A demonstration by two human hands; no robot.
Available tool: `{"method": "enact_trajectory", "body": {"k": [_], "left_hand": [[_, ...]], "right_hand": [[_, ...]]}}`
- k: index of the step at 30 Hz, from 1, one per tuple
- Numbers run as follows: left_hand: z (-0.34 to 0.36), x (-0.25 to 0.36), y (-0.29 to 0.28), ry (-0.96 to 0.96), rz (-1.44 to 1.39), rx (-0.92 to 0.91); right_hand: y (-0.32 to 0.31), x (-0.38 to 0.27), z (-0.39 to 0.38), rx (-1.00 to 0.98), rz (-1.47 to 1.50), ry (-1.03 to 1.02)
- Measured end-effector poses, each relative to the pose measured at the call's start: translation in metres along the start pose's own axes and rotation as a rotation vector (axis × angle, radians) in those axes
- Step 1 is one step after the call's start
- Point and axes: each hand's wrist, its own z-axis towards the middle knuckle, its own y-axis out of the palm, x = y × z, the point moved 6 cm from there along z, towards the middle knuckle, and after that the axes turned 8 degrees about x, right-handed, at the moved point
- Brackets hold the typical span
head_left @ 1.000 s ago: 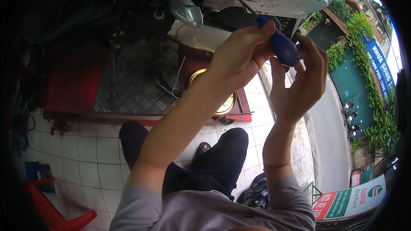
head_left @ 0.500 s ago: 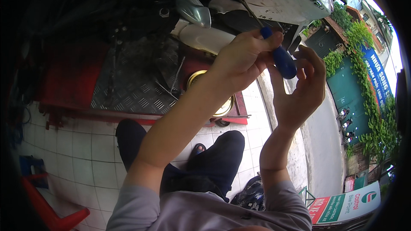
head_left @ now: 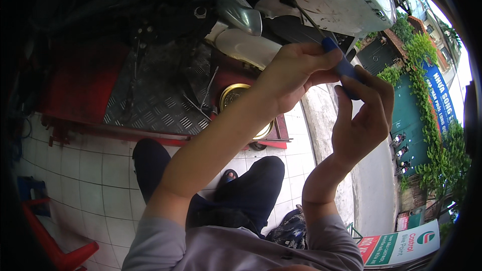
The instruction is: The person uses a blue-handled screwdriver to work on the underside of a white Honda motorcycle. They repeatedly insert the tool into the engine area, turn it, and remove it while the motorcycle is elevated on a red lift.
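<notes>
1. Left hand [head_left: 296,73]: thumb and fingers clamped around the front of a blue-handled screwdriver [head_left: 346,68], near a scuffed white plastic panel [head_left: 336,0].
2. Change: right hand [head_left: 364,125], fingers spread around the butt earlier, now curls them over it; pressure cannot be told.
3. More thin metal shaft [head_left: 311,21] shows; tip indistinct.
4. Inference: both hands now control the handle.

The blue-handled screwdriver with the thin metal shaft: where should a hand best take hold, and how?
Probably around the rounded blue handle, coming from the picture's lower right: its rear end points that way, while the shaft runs toward the upper left and, being much thinner, seems harder to hold firmly.
</notes>
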Motion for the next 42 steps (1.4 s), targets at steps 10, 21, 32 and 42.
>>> {"method": "enact_trajectory", "body": {"k": [10,21,32,42], "left_hand": [[0.002,0.005,0.01,0.075,-0.319,-0.172],[0.0,0.008,0.01,0.123,-0.272,-0.07],[0.004,0.01,0.003,0.07,-0.232,-0.083],[-0.002,0.01,0.008,0.019,-0.266,-0.064]], "right_hand": [[0.003,0.002,-0.004,0.157,0.157,0.272],[0.008,0.004,-0.003,0.135,0.326,0.323],[0.008,-0.005,0.003,0.15,0.302,0.057],[0.009,-0.016,0.004,-0.028,0.083,-0.095]]}}
